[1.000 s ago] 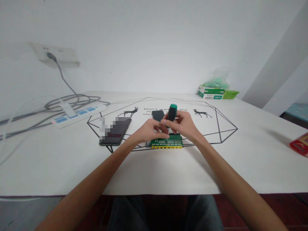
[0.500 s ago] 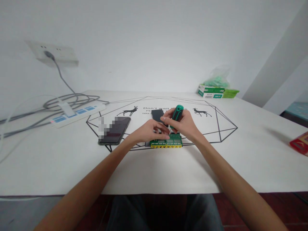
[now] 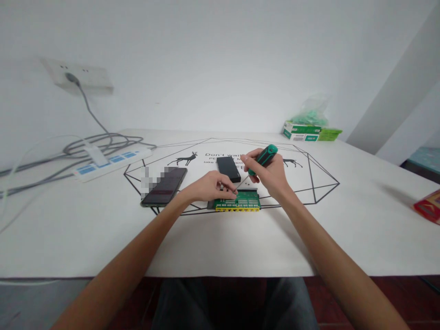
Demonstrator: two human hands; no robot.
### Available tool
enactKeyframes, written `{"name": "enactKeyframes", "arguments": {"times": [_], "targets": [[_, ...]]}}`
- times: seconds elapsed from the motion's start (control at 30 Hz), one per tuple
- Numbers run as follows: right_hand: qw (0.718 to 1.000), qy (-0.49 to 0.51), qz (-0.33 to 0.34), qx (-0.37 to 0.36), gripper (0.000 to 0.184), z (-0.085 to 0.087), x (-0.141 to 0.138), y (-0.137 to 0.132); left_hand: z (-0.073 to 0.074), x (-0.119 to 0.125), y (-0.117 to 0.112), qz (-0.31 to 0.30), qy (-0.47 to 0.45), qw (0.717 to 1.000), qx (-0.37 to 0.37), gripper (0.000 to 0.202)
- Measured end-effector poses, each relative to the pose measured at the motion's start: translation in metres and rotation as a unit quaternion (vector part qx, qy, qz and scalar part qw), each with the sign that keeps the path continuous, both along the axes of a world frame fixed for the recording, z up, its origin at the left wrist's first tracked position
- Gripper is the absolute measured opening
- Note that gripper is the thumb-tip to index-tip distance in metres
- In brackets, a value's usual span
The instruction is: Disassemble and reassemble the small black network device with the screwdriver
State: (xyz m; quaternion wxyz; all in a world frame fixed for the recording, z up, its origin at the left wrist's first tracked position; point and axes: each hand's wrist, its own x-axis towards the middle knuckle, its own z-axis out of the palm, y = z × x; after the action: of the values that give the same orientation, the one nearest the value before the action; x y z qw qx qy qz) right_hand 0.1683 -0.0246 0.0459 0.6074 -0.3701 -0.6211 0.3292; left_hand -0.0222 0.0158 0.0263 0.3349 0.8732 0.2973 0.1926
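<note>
I see my right hand (image 3: 270, 174) raised above the counter (image 3: 240, 247), wrist cocked, fingers wrapped around the screwdriver (image 3: 263, 157). Its green-and-black handle tilts up to the right and its thin metal shaft slants down-left toward the circuit board (image 3: 242, 200). My left hand (image 3: 209, 187) lies low, fingertips pinched narrow at the board's far left edge; whether they hold anything I cannot tell. The board is flat, green and rectangular, with a yellow near edge. It lies mid-counter, with a matte black slab (image 3: 228, 168) just behind it.
</note>
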Motion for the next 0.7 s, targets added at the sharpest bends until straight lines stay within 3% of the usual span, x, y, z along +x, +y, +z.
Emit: {"name": "enactKeyframes", "arguments": {"times": [0.13, 0.23, 0.37, 0.47, 0.57, 0.7], "targets": [[1.0, -0.003, 0.003, 0.003, 0.034, 0.001, -0.002, -0.001, -0.003, 0.0, 0.004, 0.013, -0.005, 0.999, 0.032, 0.022], [1.0, -0.006, -0.012, 0.005, 0.034, 0.003, -0.001, -0.002, -0.008, 0.001, 0.008, 0.056, -0.015, 0.994, 0.095, 0.018], [0.999, 0.001, -0.031, 0.028, 0.033, 0.004, 0.002, -0.001, -0.015, 0.004, 0.011, 0.102, -0.001, 0.982, 0.159, 0.027], [0.999, -0.002, -0.037, 0.03, 0.033, 0.002, 0.003, 0.0, -0.015, 0.003, 0.013, 0.099, 0.039, 0.981, 0.165, 0.039], [0.999, -0.017, -0.046, 0.019, 0.034, 0.0, 0.001, 0.0, -0.011, -0.004, 0.016, 0.112, 0.061, 0.979, 0.161, 0.033], [0.999, -0.028, -0.042, 0.011, 0.035, -0.002, -0.004, -0.001, -0.002, -0.017, 0.021, 0.046, 0.131, 0.987, 0.085, 0.028]]}}
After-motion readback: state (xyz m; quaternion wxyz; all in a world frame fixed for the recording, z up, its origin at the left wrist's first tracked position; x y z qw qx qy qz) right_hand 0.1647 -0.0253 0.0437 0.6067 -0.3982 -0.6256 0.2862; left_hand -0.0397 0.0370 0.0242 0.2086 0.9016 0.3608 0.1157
